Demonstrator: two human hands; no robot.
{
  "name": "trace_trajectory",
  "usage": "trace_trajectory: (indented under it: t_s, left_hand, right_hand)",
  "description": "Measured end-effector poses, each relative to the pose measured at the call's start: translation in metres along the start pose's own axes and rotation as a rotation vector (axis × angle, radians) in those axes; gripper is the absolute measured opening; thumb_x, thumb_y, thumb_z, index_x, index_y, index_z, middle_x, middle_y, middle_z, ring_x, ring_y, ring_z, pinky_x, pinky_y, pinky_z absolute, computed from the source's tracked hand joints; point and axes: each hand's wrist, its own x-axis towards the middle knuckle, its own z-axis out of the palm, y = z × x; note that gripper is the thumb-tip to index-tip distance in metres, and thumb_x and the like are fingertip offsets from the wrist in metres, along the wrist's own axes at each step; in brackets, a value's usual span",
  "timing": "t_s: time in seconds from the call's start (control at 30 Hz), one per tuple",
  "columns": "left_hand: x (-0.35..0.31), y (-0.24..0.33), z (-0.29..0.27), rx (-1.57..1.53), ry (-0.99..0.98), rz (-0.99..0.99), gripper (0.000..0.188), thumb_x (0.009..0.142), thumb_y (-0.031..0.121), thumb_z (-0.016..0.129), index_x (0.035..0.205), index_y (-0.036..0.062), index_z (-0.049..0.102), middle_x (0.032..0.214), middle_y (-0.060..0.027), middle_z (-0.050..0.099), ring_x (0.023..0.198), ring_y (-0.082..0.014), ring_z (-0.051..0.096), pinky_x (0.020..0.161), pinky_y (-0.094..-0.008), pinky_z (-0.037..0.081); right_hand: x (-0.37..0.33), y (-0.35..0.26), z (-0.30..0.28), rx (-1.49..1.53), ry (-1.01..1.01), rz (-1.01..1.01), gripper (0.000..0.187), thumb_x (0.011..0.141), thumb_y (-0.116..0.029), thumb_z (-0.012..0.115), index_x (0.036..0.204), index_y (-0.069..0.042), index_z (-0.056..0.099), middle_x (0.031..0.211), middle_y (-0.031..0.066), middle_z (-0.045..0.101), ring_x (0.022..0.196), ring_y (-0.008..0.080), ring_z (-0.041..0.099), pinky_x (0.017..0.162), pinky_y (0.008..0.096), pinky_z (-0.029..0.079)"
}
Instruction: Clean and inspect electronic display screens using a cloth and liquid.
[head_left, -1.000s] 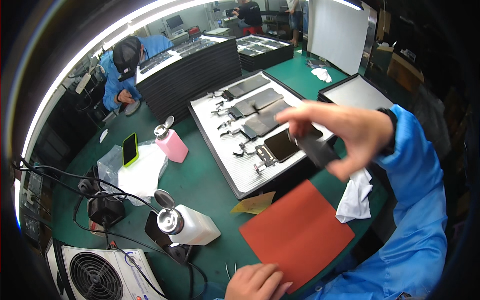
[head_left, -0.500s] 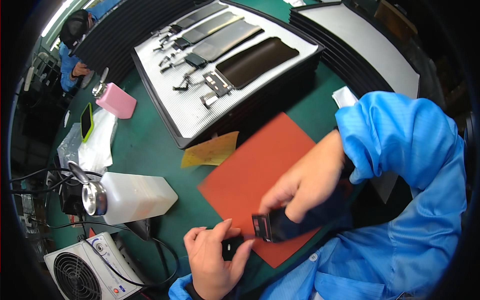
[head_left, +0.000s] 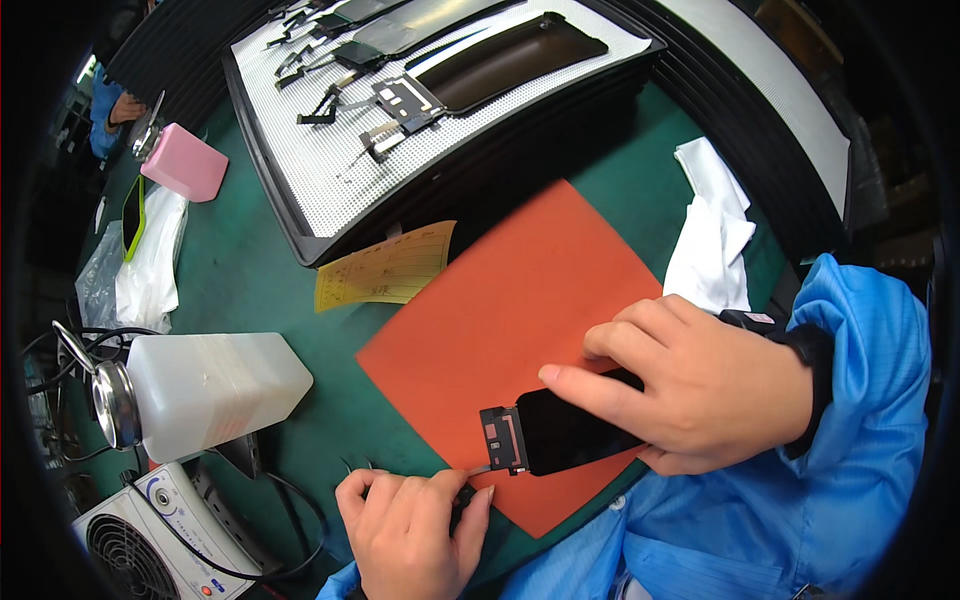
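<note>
A black phone screen [head_left: 568,432] lies over the orange-red mat [head_left: 500,310], its connector board [head_left: 502,440] pointing left. My right hand [head_left: 705,385] is closed on the screen, fingers across its right part and along its edges. Just left of the board, my left hand [head_left: 415,525] is curled around a small dark part [head_left: 461,500]. A thin strip runs from that part toward the board's lower corner. Thin pointed tips show beside the left fingers; what they belong to is hidden.
A black tray [head_left: 310,235] at the back holds several similar screens. A yellow paper slip [head_left: 390,268] stands against it. At left are a white pump bottle [head_left: 220,390], a pink bottle [head_left: 185,165] and a fan unit [head_left: 165,540]. White cloth [head_left: 708,235] lies at right.
My right hand has shifted its grip to the screen's right part, uncovering more of the screen. My left fingers have closed around the small dark part. The whole view has shifted.
</note>
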Motion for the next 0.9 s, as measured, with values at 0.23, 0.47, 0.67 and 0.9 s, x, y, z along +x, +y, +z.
trace_trajectory:
  t_s: [0.23, 0.47, 0.67, 0.9]
  left_hand:
    - [-0.004, 0.012, -0.013, -0.009, -0.088, 0.024, 0.026, 0.082, 0.014, 0.081, 0.101, 0.0051, 0.066, 0.087, -0.0065, 0.064, 0.081, -0.0267, 0.061, 0.085, -0.0403, 0.044]
    - [-0.003, 0.033, -0.014, 0.084, -0.033, 0.025, 0.034, 0.080, 0.019, 0.082, 0.106, 0.0030, 0.068, 0.104, -0.0107, 0.068, 0.093, -0.0316, 0.063, 0.087, -0.0436, 0.048]
    - [-0.020, 0.038, -0.003, 0.126, -0.051, 0.109, 0.028, 0.089, 0.028, 0.076, 0.099, 0.0027, 0.070, 0.121, -0.0142, 0.072, 0.103, -0.0311, 0.067, 0.085, -0.0440, 0.051]
    - [-0.022, 0.038, -0.006, 0.135, -0.062, 0.097, 0.026, 0.088, 0.028, 0.077, 0.096, 0.0038, 0.070, 0.120, -0.0130, 0.073, 0.104, -0.0300, 0.068, 0.085, -0.0443, 0.051]
  right_hand:
    - [0.004, -0.002, 0.002, -0.215, -0.038, -0.066, 0.057, 0.086, -0.017, 0.065, 0.141, -0.003, 0.055, 0.113, 0.0197, 0.059, 0.102, 0.0328, 0.059, 0.085, 0.0398, 0.049]
    - [0.014, -0.003, -0.003, -0.258, -0.060, -0.058, 0.055, 0.090, -0.018, 0.063, 0.143, -0.004, 0.053, 0.109, 0.0176, 0.061, 0.102, 0.0318, 0.060, 0.085, 0.0393, 0.049]
    - [-0.008, 0.000, -0.022, 0.004, 0.031, -0.065, 0.069, 0.079, -0.017, 0.074, 0.143, -0.003, 0.052, 0.121, 0.0185, 0.060, 0.108, 0.0342, 0.062, 0.091, 0.0432, 0.051]
    - [-0.081, 0.048, -0.021, 0.040, 0.438, 0.508, 0.042, 0.082, -0.013, 0.081, 0.115, 0.003, 0.059, 0.109, 0.0195, 0.056, 0.100, 0.0351, 0.062, 0.089, 0.0402, 0.053]
